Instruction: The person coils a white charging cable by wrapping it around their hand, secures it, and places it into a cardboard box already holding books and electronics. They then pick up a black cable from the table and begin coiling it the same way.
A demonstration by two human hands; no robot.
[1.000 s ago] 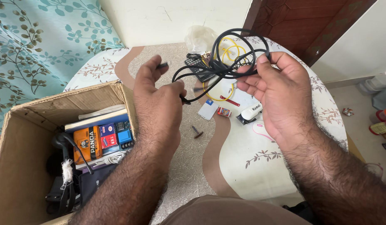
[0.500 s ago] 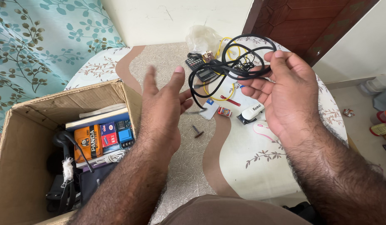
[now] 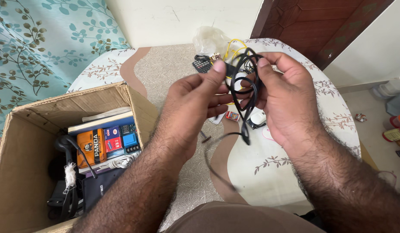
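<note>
Both hands pinch one black cable (image 3: pixel 245 92) above the table (image 3: pixel 295 172). Left hand (image 3: pixel 195 105): grip closed, thumb and forefinger clamped on the upper strand near the top of the coil. Right hand (image 3: pixel 286 99): fingers curled shut round the loops from the far side, thumb tip pressing the bundle top. Coil sits between the two palms, held up clear of the table, so the loops stay gathered rather than spreading. One loose tail hangs down from the bundle, kinks, then trails toward the person's lap; its end is out of view.

Held right over the clutter behind it: a small black keypad device (image 3: pixel 202 65), yellow wire (image 3: pixel 234 45), a crumpled clear plastic bag (image 3: pixel 210 39), a small red part (image 3: pixel 232 115) and a white-and-black piece (image 3: pixel 256 121), partly hidden by the hands. A dark screw (image 3: pixel 205 137) lies on the cloth just below the left hand.

Table is round, covered in a white cloth with leaf print and a beige speckled band. Open cardboard box (image 3: pixel 44 129) stands at the left edge, packed with books, an orange packet (image 3: pixel 91 149), a blue circuit module (image 3: pixel 124 138), white cord and black gear.

Room: teal leaf-print curtain (image 3: pixel 40 47) at left, cream wall, dark wooden door (image 3: pixel 320 26) top right, bottles on the floor at far right.
</note>
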